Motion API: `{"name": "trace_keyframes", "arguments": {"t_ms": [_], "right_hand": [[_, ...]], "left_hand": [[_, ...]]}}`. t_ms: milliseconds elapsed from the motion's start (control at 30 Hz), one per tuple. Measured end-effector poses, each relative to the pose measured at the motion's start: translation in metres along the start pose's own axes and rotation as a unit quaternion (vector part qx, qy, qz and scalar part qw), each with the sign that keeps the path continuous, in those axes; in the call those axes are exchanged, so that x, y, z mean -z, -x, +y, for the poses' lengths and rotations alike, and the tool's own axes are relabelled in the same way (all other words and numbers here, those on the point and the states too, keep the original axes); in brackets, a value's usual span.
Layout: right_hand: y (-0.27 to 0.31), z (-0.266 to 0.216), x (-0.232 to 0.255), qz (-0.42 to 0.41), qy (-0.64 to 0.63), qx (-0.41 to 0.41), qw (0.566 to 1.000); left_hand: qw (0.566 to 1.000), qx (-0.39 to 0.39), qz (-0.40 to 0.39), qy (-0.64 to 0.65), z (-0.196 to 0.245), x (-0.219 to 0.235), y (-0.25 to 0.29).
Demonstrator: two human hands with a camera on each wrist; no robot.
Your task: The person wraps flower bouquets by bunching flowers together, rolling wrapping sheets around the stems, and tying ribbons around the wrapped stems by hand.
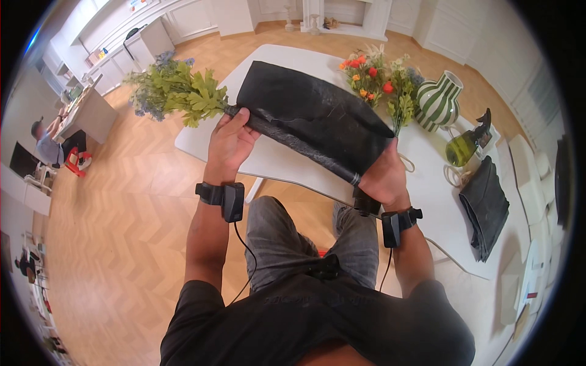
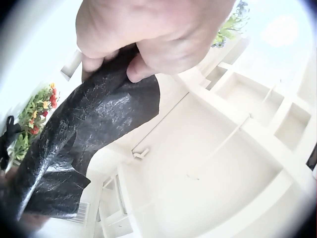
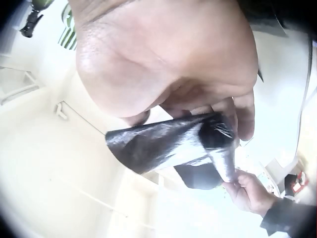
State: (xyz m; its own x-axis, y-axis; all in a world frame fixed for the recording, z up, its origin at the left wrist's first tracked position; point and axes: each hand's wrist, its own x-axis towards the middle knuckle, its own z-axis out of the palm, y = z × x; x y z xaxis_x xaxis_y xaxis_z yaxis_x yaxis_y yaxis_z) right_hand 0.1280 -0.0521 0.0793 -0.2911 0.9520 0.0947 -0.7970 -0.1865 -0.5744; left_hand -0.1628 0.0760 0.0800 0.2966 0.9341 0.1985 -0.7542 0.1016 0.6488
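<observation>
A black sheet (image 1: 311,110), creased and rolled along its near edge, is held up between both hands over the table. My left hand (image 1: 232,143) pinches its left end, thumb on top, beside the stems of a leafy bunch with blue flowers (image 1: 177,94). At the sheet's right end, my right hand (image 1: 386,177) grips it with curled fingers. The left wrist view shows the left hand (image 2: 153,32) pinching the sheet (image 2: 99,109); in the right wrist view the right hand (image 3: 168,59) holds the rolled end (image 3: 168,141).
On the white table (image 1: 268,160) stand red and orange flowers (image 1: 371,73), a green-striped vase (image 1: 438,102) and a green spray bottle (image 1: 464,146). Folded black material (image 1: 484,207) lies at the right, near some cord (image 1: 455,175). A person (image 1: 49,143) sits far left.
</observation>
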Motion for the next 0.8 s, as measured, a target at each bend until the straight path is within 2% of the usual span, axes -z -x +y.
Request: {"name": "trace_keyframes", "arguments": {"t_ms": [33,67,100,133,167,233,267,300,367,400,433,467,500,533,600,633,667,700,733,767,800], "right_hand": [[0.004,-0.001,-0.007,0.053,-0.062,0.031,0.996],[0.005,-0.002,0.013,0.056,-0.065,0.032,0.996],[0.004,-0.005,0.050,0.007,0.266,0.092,0.959],[0.004,-0.006,0.069,-0.042,0.567,0.140,0.811],[0.004,-0.005,0.046,-0.040,0.567,0.141,0.811],[0.005,0.002,-0.006,0.074,0.531,0.070,0.841],[0.006,0.007,-0.016,0.115,0.545,0.117,0.822],[0.008,0.008,-0.022,0.113,0.546,0.118,0.821],[0.012,0.008,-0.038,0.244,0.597,0.065,0.762],[0.018,0.002,-0.056,0.182,0.686,-0.020,0.704],[0.018,0.008,-0.055,0.182,0.684,-0.020,0.706],[0.017,0.015,-0.051,0.043,0.742,0.162,0.649],[0.018,0.019,-0.050,-0.098,0.757,0.335,0.553],[0.020,0.022,-0.051,-0.097,0.757,0.334,0.553],[0.025,0.024,-0.056,-0.175,0.834,0.306,0.425],[0.029,0.024,-0.057,-0.177,0.834,0.305,0.425],[0.034,0.021,-0.057,-0.239,0.809,0.245,0.477],[0.038,0.017,-0.056,-0.297,0.777,0.183,0.524],[0.039,0.010,-0.052,-0.298,0.777,0.183,0.524],[0.037,0.000,-0.048,-0.245,0.694,0.148,0.661],[0.034,-0.006,-0.046,-0.184,0.590,0.108,0.779]], "left_hand": [[1.000,0.008,0.014,-0.011,0.000,0.003,0.001],[1.000,0.012,0.015,-0.012,-0.001,0.003,0.003],[1.000,0.017,0.012,-0.017,-0.002,0.003,0.004],[0.999,0.022,0.007,-0.022,-0.003,0.003,0.004],[0.999,0.024,0.006,-0.022,-0.004,0.003,0.003],[0.999,0.027,-0.001,-0.029,-0.004,0.004,0.001],[0.999,0.026,-0.003,-0.028,-0.004,0.005,0.000],[0.999,0.027,0.019,-0.030,-0.003,0.007,-0.002],[0.998,0.027,0.044,-0.034,-0.003,0.010,-0.005],[0.997,0.033,0.068,-0.027,-0.003,0.012,-0.007],[0.995,0.041,0.091,-0.021,-0.001,0.010,-0.008],[0.995,0.043,0.091,-0.023,-0.001,0.009,-0.007],[0.990,0.052,0.123,-0.034,-0.002,0.007,-0.006],[0.985,0.061,0.156,-0.044,-0.002,0.004,-0.005],[0.985,0.084,0.147,-0.006,0.002,0.005,-0.003],[0.984,0.107,0.139,0.030,0.004,0.007,-0.001],[0.988,0.107,0.106,0.043,0.006,0.011,0.000],[0.988,0.105,0.106,0.044,0.007,0.013,-0.002],[0.988,0.093,0.116,0.036,0.008,0.013,-0.004],[0.988,0.081,0.125,0.029,0.007,0.014,-0.005],[0.988,0.081,0.126,0.031,0.006,0.015,-0.003]]}}
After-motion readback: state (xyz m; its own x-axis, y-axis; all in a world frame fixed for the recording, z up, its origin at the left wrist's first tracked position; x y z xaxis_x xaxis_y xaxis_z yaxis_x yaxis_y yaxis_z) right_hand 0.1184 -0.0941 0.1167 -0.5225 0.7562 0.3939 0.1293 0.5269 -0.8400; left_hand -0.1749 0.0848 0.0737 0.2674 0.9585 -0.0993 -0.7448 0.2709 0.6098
